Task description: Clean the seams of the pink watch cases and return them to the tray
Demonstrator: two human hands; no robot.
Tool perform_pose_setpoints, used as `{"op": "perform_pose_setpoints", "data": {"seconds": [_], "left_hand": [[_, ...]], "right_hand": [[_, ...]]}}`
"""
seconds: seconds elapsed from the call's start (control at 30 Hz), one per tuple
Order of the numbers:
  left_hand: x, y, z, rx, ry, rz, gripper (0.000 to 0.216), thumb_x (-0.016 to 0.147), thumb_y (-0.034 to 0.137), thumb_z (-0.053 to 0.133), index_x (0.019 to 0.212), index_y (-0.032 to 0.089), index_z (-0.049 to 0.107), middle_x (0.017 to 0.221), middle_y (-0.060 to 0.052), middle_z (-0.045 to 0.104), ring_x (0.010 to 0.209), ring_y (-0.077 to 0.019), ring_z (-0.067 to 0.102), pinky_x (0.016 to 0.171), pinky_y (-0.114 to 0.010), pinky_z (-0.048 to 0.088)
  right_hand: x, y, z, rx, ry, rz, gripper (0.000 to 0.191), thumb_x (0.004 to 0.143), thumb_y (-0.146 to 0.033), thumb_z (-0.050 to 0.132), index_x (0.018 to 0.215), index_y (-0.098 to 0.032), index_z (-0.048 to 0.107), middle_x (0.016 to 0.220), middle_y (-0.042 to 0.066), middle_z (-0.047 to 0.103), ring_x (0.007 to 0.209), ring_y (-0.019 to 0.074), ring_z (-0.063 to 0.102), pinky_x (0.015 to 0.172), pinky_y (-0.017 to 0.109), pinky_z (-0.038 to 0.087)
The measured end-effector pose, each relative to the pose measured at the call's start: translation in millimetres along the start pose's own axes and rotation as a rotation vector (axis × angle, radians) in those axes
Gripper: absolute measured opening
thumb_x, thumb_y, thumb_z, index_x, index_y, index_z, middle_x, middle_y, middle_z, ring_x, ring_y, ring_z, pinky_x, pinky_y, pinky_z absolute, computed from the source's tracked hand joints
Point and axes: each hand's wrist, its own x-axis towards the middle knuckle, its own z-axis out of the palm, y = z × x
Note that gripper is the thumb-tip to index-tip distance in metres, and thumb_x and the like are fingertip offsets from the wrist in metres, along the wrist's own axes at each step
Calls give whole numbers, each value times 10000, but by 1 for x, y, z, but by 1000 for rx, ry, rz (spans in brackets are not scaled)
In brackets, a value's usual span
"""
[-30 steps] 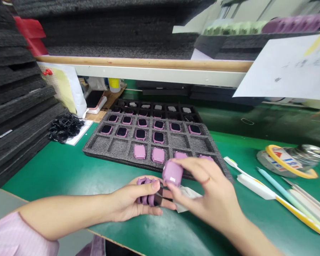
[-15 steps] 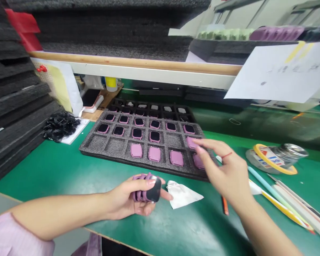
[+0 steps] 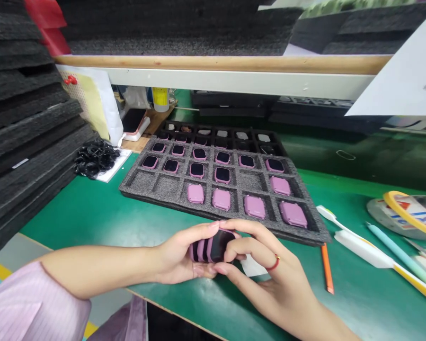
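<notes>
Stack of smartwatches (image 3: 203, 251) is clamped by the fingers of the left hand (image 3: 179, 258) above the green worktop (image 3: 92, 213), its axis running toward the right hand (image 3: 284, 279). The glossy black end screen (image 3: 219, 245) is met by right fingers; whether they grip cannot be told. Beyond, matte purple, round-cornered watch backs (image 3: 254, 206) are seated in a coarse grey foam tray (image 3: 168, 187).

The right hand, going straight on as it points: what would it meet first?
The right hand would likely meet the stack of square purple, black-faced watches in the left hand; exact contact is unclear.
</notes>
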Motion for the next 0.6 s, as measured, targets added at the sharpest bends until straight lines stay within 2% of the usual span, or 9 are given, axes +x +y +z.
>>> {"op": "perform_pose_setpoints", "data": {"seconds": [0.13,0.23,0.3,0.37,0.43,0.47,0.53,0.6], "left_hand": [[2,2,-2,-34,11,6,424,812,515,721,922,106,704,840,-64,656,527,-53,481,441,-192,204],[3,2,-2,-26,-17,22,359,817,468,724,892,119,681,716,-34,633,485,-66,490,420,-202,189],[3,1,-3,-26,-36,19,344,815,454,728,934,135,681,695,-34,649,467,-82,516,409,-206,200],[3,1,-3,-39,-47,-4,393,806,474,736,1012,142,690,792,-74,712,471,-90,545,404,-206,217],[3,2,-4,-61,-56,-20,436,806,504,735,1047,143,696,890,-114,747,471,-88,555,395,-201,216],[2,2,-4,-72,-61,-25,436,812,516,728,1038,144,698,883,-116,751,459,-85,548,388,-199,206],[2,4,-4,-92,-71,-28,435,816,530,721,1017,144,700,834,-106,751,439,-85,537,378,-197,191],[2,4,-4,-107,-69,-34,443,809,534,727,1017,144,699,827,-101,753,437,-85,536,376,-193,193]], "right_hand": [[2,-1,1,41,55,37,106,856,-189,739,873,-223,640,1121,73,681,967,159,717,792,237,603],[5,-1,-3,73,126,78,77,864,-199,733,834,-235,671,996,48,728,913,168,729,788,269,612],[5,-1,-7,107,239,143,85,873,-214,726,806,-245,682,878,26,732,846,162,727,763,273,615],[5,-2,-10,171,387,245,112,886,-222,714,785,-249,672,799,8,726,755,143,721,674,240,612],[3,-2,-12,241,482,332,131,901,-215,697,783,-251,654,777,-4,734,745,132,735,645,211,616],[1,-2,-12,270,478,350,123,907,-213,693,797,-252,652,805,-3,745,784,133,747,678,209,627],[-1,0,-11,304,363,311,52,893,-250,720,910,-262,672,946,17,761,948,159,750,826,257,638],[-2,1,-9,286,194,235,309,840,-330,782,1115,-271,655,1139,57,728,1103,202,708,948,332,612]]}}
